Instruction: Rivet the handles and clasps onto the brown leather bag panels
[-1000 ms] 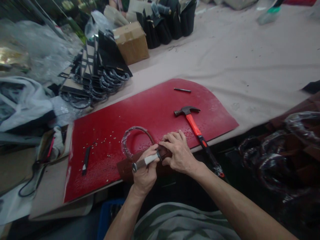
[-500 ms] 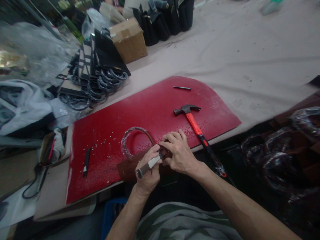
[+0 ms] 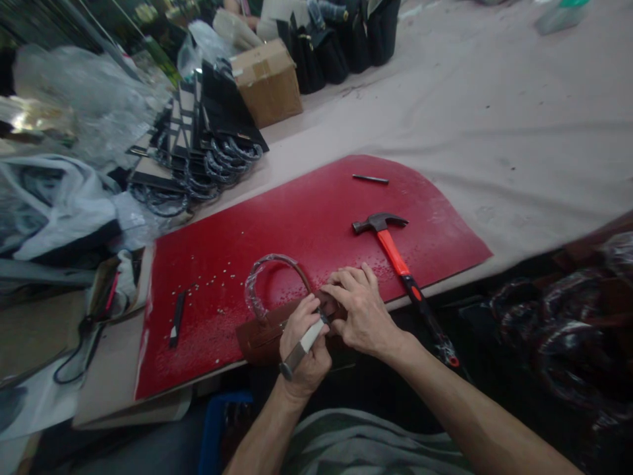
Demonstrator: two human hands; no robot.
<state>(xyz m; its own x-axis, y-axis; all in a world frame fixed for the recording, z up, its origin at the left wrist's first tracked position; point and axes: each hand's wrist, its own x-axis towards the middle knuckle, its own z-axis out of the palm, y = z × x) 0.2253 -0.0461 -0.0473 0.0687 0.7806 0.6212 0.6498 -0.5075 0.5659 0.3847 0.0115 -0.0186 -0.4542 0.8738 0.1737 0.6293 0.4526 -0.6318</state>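
A brown leather piece (image 3: 264,340), with a plastic-wrapped ring handle (image 3: 253,290) standing up from it, lies at the near edge of the red mat (image 3: 208,241). My left hand (image 3: 306,349) is closed around a short metal punch-like tool (image 3: 304,346), whose blunt end points toward me. Its working tip is hidden near the leather. My right hand (image 3: 363,310) pinches the right side of the leather, thumb below and fingers over the top. A claw hammer (image 3: 393,254) with a red and black handle rests to the right of it, its grip overhanging the edge.
A thin dark rod (image 3: 370,179) lies at the mat's far side, a dark flat tool (image 3: 177,320) at its left, with small punched bits scattered around. Black panels with wrapped handles (image 3: 198,145) and a cardboard box (image 3: 267,82) stand beyond. Wrapped brown handles (image 3: 568,323) are piled at right.
The whole view has shifted slightly, so everything sits farther right. The tool's blunt end has tipped a little toward me. Both hands keep their hold by the leather.
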